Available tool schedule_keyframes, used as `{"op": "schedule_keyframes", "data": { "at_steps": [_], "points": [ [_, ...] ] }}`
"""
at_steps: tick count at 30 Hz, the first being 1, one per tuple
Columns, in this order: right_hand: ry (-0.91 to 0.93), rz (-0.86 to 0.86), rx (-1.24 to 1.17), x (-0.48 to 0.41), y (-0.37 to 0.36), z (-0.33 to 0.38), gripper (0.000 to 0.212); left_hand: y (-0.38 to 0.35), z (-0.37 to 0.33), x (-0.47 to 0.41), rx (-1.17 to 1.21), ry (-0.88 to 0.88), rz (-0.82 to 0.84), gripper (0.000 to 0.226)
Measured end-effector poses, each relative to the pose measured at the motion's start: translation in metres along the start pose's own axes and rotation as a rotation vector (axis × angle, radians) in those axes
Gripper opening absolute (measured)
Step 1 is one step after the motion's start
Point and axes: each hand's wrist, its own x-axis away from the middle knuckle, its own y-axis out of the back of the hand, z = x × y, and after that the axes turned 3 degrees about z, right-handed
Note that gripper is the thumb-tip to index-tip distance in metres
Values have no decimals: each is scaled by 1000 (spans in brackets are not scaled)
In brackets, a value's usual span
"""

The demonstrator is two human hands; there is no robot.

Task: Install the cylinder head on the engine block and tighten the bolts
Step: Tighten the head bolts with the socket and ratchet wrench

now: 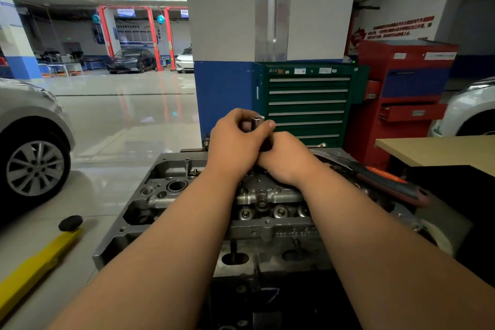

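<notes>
both hands (263, 153) mid-frame, grip closed round socket tool (257, 118) | steel, stiff, slick, so hold low | cylinder head (171, 195) heavy

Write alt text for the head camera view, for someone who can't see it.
Both hands, left hand and right hand, grip an upright socket tool over a cylinder head in a garage. A green tool cabinet stands behind.

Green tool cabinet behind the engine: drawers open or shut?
Shut. Every visible drawer front on the green tool cabinet sits flush; the hands hide a small part.
</notes>
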Motion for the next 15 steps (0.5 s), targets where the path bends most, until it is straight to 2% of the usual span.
{"op": "schedule_keyframes", "data": {
  "at_steps": [4,7,11,15],
  "points": [
    [10,7,-117,3,3,-2,8,1,-1,1,10,-9,59,27],
    [24,-33,-85,3,3,-3,11,-2,-1,2,62,28,88,32],
    [9,-41,-70,3,2,-2,16,0,-1,2,2,51,4,29],
    [8,31,-157,6,1,-1,22,3,-1,2,-59,-14,8,17]
  ]
}}
